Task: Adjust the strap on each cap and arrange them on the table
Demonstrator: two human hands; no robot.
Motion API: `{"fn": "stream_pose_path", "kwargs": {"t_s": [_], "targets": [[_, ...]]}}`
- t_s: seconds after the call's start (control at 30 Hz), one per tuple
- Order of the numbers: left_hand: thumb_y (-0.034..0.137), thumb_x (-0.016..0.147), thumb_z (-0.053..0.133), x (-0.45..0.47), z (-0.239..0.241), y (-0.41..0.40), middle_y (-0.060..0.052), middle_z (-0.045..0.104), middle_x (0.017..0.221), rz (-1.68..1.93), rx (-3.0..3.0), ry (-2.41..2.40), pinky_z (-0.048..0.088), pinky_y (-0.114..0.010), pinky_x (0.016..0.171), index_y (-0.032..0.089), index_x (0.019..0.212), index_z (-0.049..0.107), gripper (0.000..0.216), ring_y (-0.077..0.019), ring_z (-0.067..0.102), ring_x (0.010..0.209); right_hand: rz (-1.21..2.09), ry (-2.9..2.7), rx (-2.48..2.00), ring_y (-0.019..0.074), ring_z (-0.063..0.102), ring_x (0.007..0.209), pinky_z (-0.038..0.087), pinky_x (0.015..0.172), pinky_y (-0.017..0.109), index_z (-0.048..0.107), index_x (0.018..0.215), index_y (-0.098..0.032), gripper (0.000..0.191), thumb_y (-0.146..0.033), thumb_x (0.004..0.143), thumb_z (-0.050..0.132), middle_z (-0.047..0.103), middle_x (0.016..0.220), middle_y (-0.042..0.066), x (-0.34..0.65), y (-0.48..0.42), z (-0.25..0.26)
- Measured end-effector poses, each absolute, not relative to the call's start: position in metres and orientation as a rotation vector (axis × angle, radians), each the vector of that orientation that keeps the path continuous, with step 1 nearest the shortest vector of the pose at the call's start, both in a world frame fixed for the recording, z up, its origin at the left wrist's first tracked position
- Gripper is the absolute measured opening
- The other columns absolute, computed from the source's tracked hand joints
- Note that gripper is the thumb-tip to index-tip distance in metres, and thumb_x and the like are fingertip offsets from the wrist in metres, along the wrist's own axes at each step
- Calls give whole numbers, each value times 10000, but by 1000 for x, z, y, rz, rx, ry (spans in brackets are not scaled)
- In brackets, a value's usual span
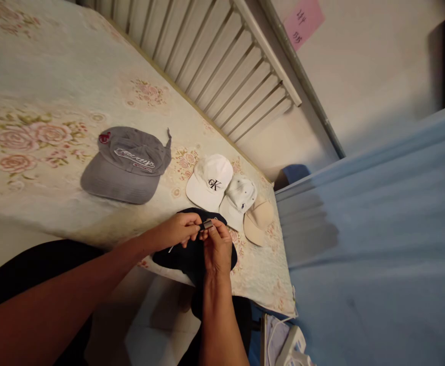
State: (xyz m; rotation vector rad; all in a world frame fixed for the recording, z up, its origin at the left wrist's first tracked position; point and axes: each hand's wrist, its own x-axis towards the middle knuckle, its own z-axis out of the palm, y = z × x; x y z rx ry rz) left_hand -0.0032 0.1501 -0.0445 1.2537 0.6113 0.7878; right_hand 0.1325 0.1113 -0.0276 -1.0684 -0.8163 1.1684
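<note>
A black cap point(192, 254) lies at the near edge of the floral sheet, partly hidden under my hands. Above it my left hand point(182, 229) pinches the dark end of a strap. The fingertips of my right hand point(218, 244) close on a small metal buckle point(208, 224) at that strap. Whether the strap joins the black cap is hidden. Just beyond my hands are a white cap point(211, 183) with black letters, a second white cap point(241, 195) with a small dark emblem, and a beige cap point(259, 223). A grey cap point(129, 165) with white script rests farther left.
The floral sheet point(47, 193) covers the surface that bears the caps. Metal rails point(203, 56) run along its far side, by the wall with a pink note point(304, 23). A blue curtain point(378, 244) hangs at right. A white device point(293, 348) stands low at right.
</note>
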Motion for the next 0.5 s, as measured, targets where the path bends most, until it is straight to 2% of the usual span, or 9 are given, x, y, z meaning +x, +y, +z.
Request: {"fn": "stream_pose_path", "kwargs": {"t_s": [0.2,0.33,0.5], "targets": [[232,785,547,1,-56,153,72,603,593,931,1124,543,401,-189,428,197,806,429,125,-65,502,405,1174,-815,-1060,83,489,541,385,553,221,662,837,-164,156,-218,699,712,581,603,-30,130,111,-31],[209,778,552,2,-53,153,67,631,602,945,1094,481,407,-189,429,205,812,396,160,-73,529,413,1220,-869,-1040,87,497,551,387,561,225,607,741,-163,93,-223,749,677,563,590,-31,128,107,-30],[200,775,551,3,-51,153,75,622,598,941,1098,465,404,-190,429,210,819,385,172,-75,531,413,1225,-904,-1059,104,525,577,406,570,240,601,760,-155,212,-353,836,589,585,639,0,129,103,-26]]}}
